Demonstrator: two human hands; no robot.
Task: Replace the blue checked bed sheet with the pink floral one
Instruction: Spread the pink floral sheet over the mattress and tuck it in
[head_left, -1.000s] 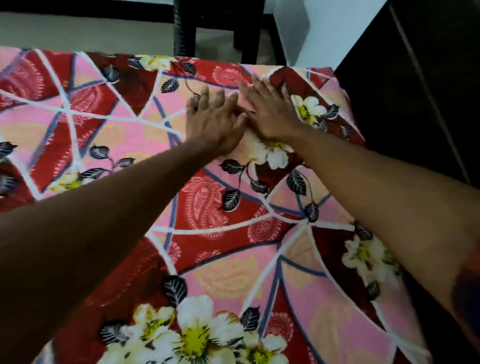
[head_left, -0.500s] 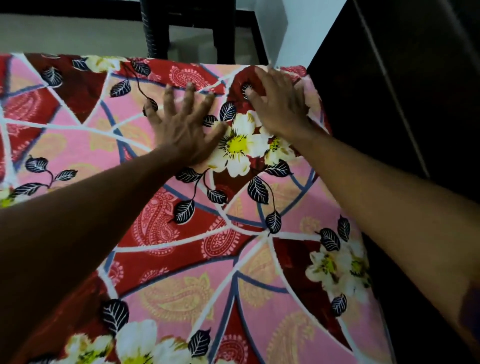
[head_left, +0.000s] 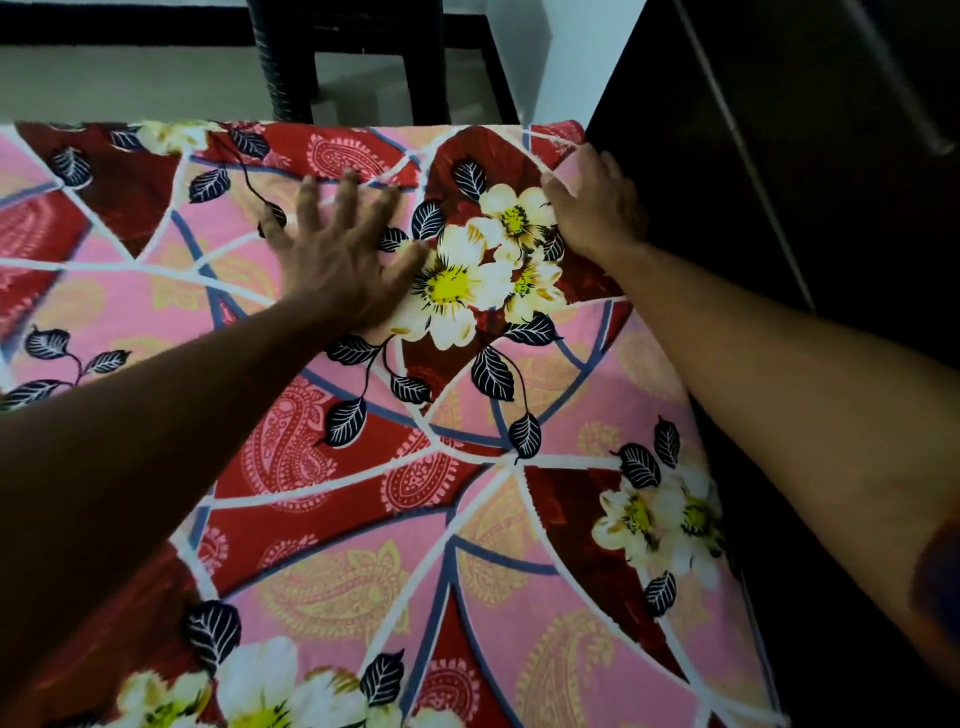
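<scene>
Pale floor (head_left: 114, 78) and dark chair legs (head_left: 291, 62) lie beyond the bed's far edge. On the pink floral sheet (head_left: 363, 571), spread across the bed, the left hand (head_left: 343, 260) presses flat with fingers splayed. Apart from it, the right hand (head_left: 597, 208) lies flat at the far right corner, fingertips blurred, beside a dark cabinet (head_left: 779, 182). Both forearms are cut off at the frame's edges.

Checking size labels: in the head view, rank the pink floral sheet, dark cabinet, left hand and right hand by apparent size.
pink floral sheet
dark cabinet
left hand and right hand: too alike to rank
</scene>
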